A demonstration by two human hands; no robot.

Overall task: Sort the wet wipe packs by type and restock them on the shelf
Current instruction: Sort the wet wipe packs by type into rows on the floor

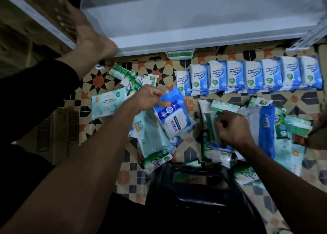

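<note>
My left hand [148,96] grips the top edge of a blue and white wipe pack [174,115], lifted over a heap of pale teal and green packs [152,136]. My right hand [233,127] is closed on a green and white pack [212,122] in a second heap at centre right. A row of several blue and white antibacterial wipe packs [251,74] stands upright on the floor beneath the white shelf [194,21], which holds nothing visible. A pale teal pack [108,104] lies alone at the left.
A black plastic stool [192,189] sits just in front of me. A bare foot [85,28] rests at the upper left beside the shelf edge. Cardboard boxes [58,127] lie at the left. More green and blue packs [283,127] spread over the patterned tile floor at the right.
</note>
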